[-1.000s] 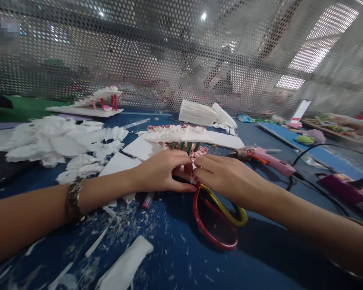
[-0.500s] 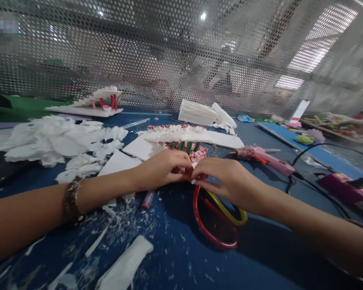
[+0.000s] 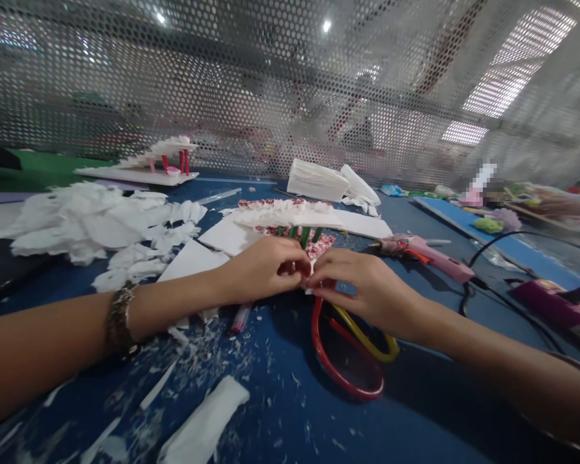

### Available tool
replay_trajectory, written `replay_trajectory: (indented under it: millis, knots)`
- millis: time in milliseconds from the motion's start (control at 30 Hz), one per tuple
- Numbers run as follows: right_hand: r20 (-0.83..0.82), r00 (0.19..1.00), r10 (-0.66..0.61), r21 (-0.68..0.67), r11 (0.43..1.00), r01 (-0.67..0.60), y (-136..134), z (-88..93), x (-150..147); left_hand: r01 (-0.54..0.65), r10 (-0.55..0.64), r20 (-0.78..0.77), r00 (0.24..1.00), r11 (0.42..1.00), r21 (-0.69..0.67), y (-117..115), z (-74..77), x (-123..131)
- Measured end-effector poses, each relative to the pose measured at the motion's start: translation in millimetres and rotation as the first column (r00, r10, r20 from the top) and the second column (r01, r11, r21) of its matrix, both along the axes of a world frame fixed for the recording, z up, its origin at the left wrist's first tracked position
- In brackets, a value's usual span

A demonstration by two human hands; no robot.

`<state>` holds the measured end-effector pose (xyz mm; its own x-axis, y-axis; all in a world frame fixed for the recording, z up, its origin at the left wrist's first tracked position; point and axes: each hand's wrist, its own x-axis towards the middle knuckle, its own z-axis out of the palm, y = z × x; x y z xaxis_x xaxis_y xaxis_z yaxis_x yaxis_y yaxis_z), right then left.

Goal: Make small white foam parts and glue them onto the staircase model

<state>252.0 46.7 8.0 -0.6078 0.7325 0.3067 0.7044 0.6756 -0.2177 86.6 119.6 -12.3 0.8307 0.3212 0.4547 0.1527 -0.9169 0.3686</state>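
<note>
The left hand and right hand are together at the fingertips by a small white scrap, whether pinching it I cannot tell, with red-and-yellow-handled scissors just nearer, a green-posted white model just beyond, and a pink glue gun rightward.

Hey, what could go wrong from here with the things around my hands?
Your right hand is near the pink glue gun; if its nozzle is hot, a sideways slip might burn you. The scissors' handles stick out below that hand, blades hidden, so a finger could get nicked. Your left hand is close to the green posts, and a bump might loosen them.
</note>
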Motion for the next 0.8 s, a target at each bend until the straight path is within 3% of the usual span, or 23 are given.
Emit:
replay_trajectory:
  millis: [300,567,800]
  knots:
    - [-0.018,0.996,-0.092,0.061,0.994,0.093,-1,-1.9,-1,-0.04,0.039,0.038,0.999,0.998,0.039,-2,0.0,-1]
    - [0.053,0.991,-0.123,0.075,0.99,0.118,-1,6.7,2,-0.113,0.114,0.053,0.992,0.993,-0.019,-2,0.0,0]
    - [0.124,0.973,-0.192,0.106,0.978,0.18,6,8.8,6,-0.043,0.043,0.003,0.999,0.996,0.073,-1,1.7,-1]
